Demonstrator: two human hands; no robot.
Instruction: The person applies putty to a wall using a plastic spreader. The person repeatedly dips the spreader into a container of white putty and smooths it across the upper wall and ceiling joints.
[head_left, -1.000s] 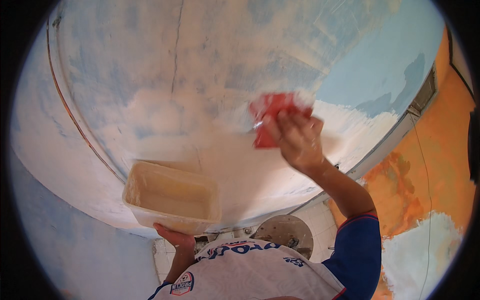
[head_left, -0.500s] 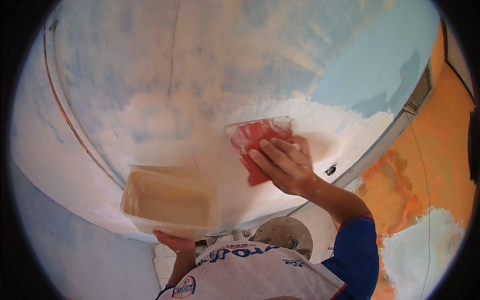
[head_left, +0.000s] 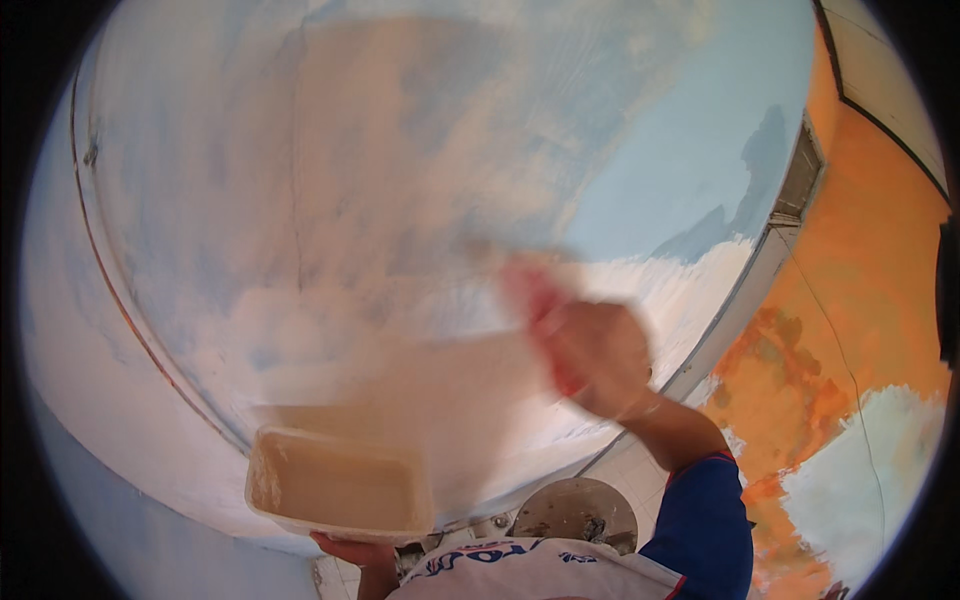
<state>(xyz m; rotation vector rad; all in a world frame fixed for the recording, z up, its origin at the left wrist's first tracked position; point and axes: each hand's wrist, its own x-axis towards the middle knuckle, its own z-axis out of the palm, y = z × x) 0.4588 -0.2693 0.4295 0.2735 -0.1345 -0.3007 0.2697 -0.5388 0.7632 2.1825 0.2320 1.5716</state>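
My left hand (head_left: pixel 355 550) supports a translucent cream plastic tub (head_left: pixel 340 455) from beneath, near my chest. Pale residue coats the tub's inner walls; how much it holds I cannot make out. My right hand (head_left: pixel 602 355), blurred by motion, grips a red putty spreader (head_left: pixel 537 300) and is raised in front of the wall (head_left: pixel 400 170). The spreader is smeared too, so whether its edge touches the wall is unclear. Whitish filler lies over the light blue paint, in patches and broad strokes.
A thin crack (head_left: pixel 298 200) runs down the wall. On the left, a narrow brown strip (head_left: pixel 115 290) curves along it. Orange wall (head_left: pixel 860 250) with a hanging cord (head_left: pixel 850 370) stands at right. Below me, a round stained lid or bucket top (head_left: pixel 575 510) sits on tiled floor.
My right hand has swung the spreader, turning it more upright and blurring it. The tub appears lower in view, and the whole view has shifted, with more of the orange wall showing.
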